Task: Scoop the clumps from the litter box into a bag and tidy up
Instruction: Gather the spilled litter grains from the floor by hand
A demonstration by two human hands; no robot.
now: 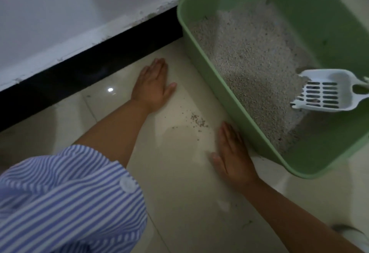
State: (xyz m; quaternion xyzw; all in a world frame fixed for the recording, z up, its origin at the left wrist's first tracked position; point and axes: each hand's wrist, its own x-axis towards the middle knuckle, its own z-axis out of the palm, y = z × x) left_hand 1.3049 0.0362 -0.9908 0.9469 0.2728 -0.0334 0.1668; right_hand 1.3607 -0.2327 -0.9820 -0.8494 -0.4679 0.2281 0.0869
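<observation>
Loosely, spilled litter (196, 121) lies between both hands' flat fingers (159, 65).

Both hands lie flat on the tiled floor (179, 192) beside the green litter box (199, 38): left hand (153, 84) near the black skirting, right hand (231, 152) against the box wall. Spilled litter grains (196, 120) lie between them. A white scoop (327, 90) rests inside the box.

Dim, soft, slightly blurred; floor (179, 172) glare spot.
</observation>
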